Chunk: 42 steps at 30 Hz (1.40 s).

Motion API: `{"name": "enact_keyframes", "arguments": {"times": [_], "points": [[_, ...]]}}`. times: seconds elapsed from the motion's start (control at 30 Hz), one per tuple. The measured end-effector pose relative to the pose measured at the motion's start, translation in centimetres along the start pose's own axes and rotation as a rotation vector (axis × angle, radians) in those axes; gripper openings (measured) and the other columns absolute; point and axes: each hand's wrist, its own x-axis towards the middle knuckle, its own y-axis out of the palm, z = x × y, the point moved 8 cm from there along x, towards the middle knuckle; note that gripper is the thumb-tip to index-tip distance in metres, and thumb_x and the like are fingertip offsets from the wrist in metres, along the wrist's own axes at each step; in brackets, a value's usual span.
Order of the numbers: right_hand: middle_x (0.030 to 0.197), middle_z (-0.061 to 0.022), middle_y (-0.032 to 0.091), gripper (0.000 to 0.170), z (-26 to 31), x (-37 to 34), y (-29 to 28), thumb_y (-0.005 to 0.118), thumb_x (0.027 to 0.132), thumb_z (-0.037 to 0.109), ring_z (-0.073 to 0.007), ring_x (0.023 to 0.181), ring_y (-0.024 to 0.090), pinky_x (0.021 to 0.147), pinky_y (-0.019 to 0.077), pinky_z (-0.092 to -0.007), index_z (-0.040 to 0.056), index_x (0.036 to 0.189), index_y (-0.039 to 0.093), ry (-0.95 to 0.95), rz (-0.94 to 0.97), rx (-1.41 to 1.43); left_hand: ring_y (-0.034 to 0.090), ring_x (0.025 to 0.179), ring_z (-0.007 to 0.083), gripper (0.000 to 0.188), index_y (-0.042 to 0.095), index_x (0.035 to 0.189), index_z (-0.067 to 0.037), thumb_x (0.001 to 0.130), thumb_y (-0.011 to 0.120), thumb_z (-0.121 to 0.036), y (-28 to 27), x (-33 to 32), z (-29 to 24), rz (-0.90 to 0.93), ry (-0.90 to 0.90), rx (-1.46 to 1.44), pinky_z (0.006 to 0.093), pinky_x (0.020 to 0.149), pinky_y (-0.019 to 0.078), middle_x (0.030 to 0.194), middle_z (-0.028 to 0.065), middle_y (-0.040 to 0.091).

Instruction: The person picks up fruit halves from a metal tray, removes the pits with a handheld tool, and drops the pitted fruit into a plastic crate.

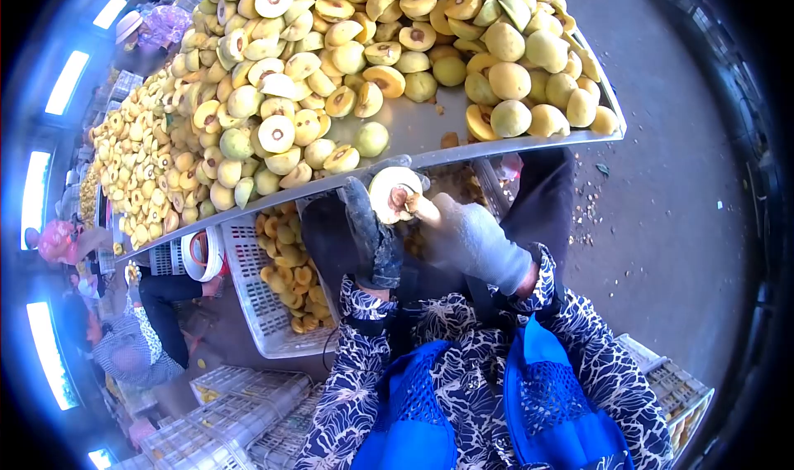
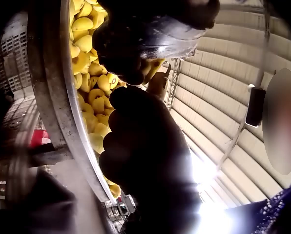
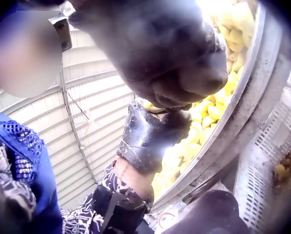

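Left hand (image 1: pixel 372 234), dark grimy glove: fingers curled round a fruit half (image 1: pixel 395 187), cut face up. Probably held that way so the brown centre faces the other hand and the rim stays backed by fingers.

Right hand (image 1: pixel 480 242), grey glove: curled closed on a small tan tool (image 1: pixel 428 212), its end at the fruit's centre. Thin curved metal shows past the tan part in the left wrist view — exact shape too small to tell. Grip is close to the working end, likely for fine control.

Just beyond both hands: metal table edge (image 1: pixel 496 146). Its raised lip presumably stops the pile from rolling off. Fruit heap (image 1: pixel 331 56) sits behind it, mostly halves, running far out to the left; near stock is within easy reach.

Left of the left hand, below table level: white slotted crate (image 1: pixel 246 296) with fruit pieces (image 1: pixel 289 263) in it, near the legs — short reach, I'd guess. White bucket (image 1: pixel 196 255) past that.

Behind and right of the right hand: another crate (image 1: pixel 699 395). Further right, scraps (image 1: pixel 589 213) on the floor. Far left, a seated person (image 1: pixel 136 350).
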Motion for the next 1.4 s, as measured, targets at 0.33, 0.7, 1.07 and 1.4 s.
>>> {"name": "enact_keyframes", "arguments": {"times": [0.33,0.7,1.07,1.4], "points": [[0.075,-0.0064,0.064,0.025,0.9,-1.2,1.1,0.064,0.087,0.015,-0.0152,0.07,0.06,0.064,0.05,-0.0337,0.0013,0.107,0.059,0.16,0.257,0.673,0.067,0.084,0.0231,0.054,0.06,0.11,0.006,0.103,0.04,-0.044,1.2,0.4,-4.1,0.04,-0.033,-0.122,0.0334,0.076,0.0564,0.095,0.0153,0.068],[0.082,-0.0151,0.067,0.028,0.0,-1.9,-0.6,0.067,0.084,0.016,-0.0184,0.077,0.066,0.07,0.051,-0.0365,0.0009,0.107,0.06,0.05,0.269,0.429,0.067,0.074,0.0256,0.09,0.063,0.096,0.0,0.094,0.011,-0.073,4.2,0.8,-5.9,0.203,0.06,0.002,0.0354,0.073,0.0567,0.08,0.0141,0.068],[0.076,-0.0151,0.065,0.027,0.8,-1.0,-1.5,0.07,0.08,0.028,-0.0362,0.074,0.065,0.06,0.052,-0.0411,0.0065,0.095,0.064,-0.223,0.209,0.097,0.058,0.083,0.0273,0.066,0.058,0.109,-0.007,0.1,0.026,-0.063,5.3,0.1,-2.7,0.318,-0.167,-0.714,0.041,0.074,0.0502,0.094,0.0114,0.059],[0.082,-0.0165,0.068,0.023,-13.8,-3.2,7.0,0.061,0.085,0.025,-0.036,0.079,0.067,0.068,0.0534,-0.0461,0.0065,0.099,0.061,0.267,0.477,-0.305,0.063,0.092,0.0264,0.043,0.056,0.121,0.002,0.099,0.053,-0.035,-3.7,-0.1,-0.9,-0.228,0.051,-0.294,0.037,0.083,0.0538,0.104,0.0138,0.064]]}}
